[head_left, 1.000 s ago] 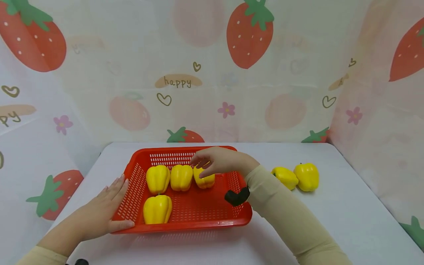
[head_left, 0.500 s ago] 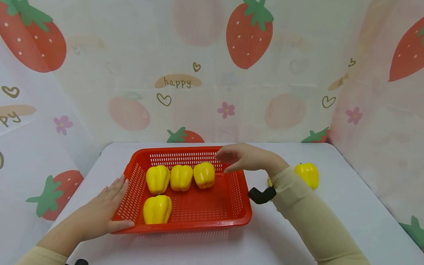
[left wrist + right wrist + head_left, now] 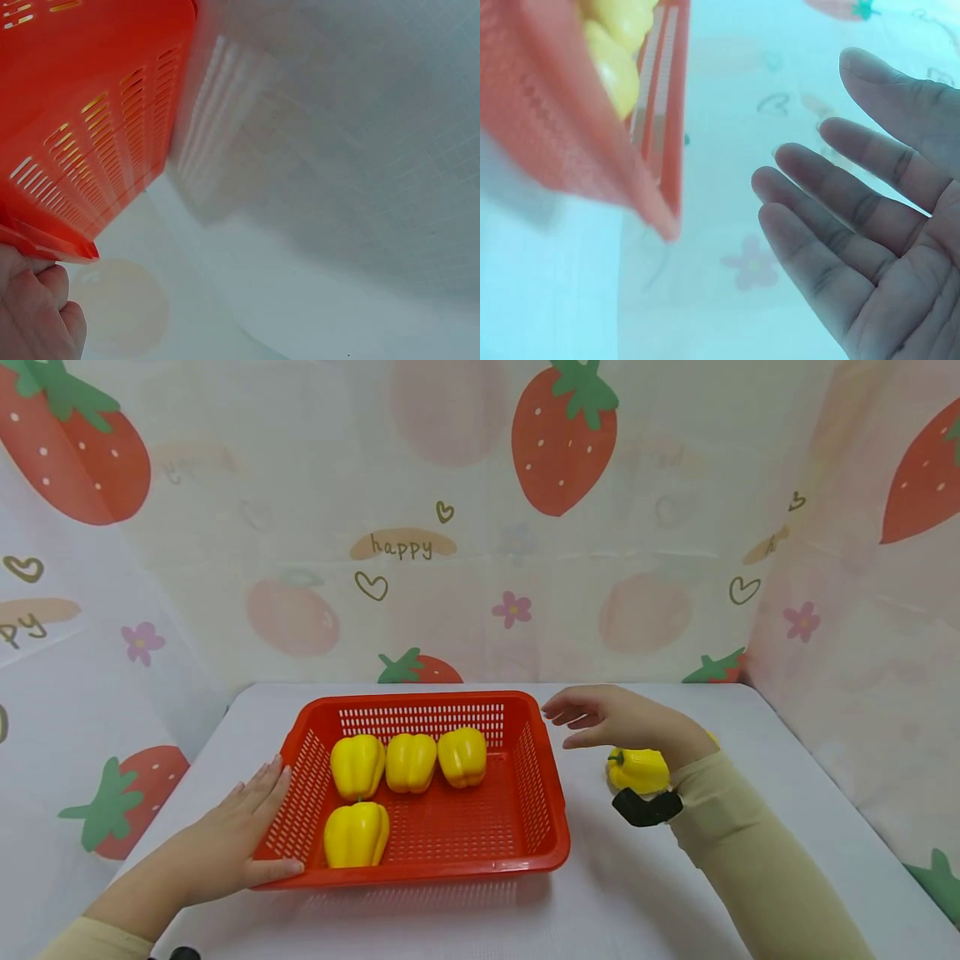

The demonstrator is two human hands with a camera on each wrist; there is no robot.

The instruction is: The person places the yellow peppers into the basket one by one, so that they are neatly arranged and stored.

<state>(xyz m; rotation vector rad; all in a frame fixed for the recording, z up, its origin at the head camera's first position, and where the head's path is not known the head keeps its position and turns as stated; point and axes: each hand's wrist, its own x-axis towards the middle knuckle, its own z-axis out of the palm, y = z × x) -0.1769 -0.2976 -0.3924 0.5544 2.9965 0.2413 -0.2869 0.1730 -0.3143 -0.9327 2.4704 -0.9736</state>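
My left hand (image 3: pixel 238 828) holds the near left corner of a red plastic basket (image 3: pixel 442 866), its thumb over the front rim and its fingers along the left rim. In the left wrist view, bent fingers lie under the basket's rim (image 3: pixel 45 246). Several yellow bell peppers (image 3: pixel 411 763) are inside, three in a row and one nearer the front. Just outside the right rim, my right hand (image 3: pixel 626 720) hovers with nothing in it; its fingers spread loosely in the right wrist view. Below that wrist, a bell pepper (image 3: pixel 637 770) lies on its side.
Another bell pepper (image 3: pixel 713 738) is almost hidden behind the right wrist. The white table (image 3: pixel 787 810) extends to the right of the basket. A strawberry-printed cloth (image 3: pixel 480 635) hangs behind and along the sides.
My right hand has moved right, from above the peppers in the basket to outside its right rim. The left hand, basket and peppers have stayed in place.
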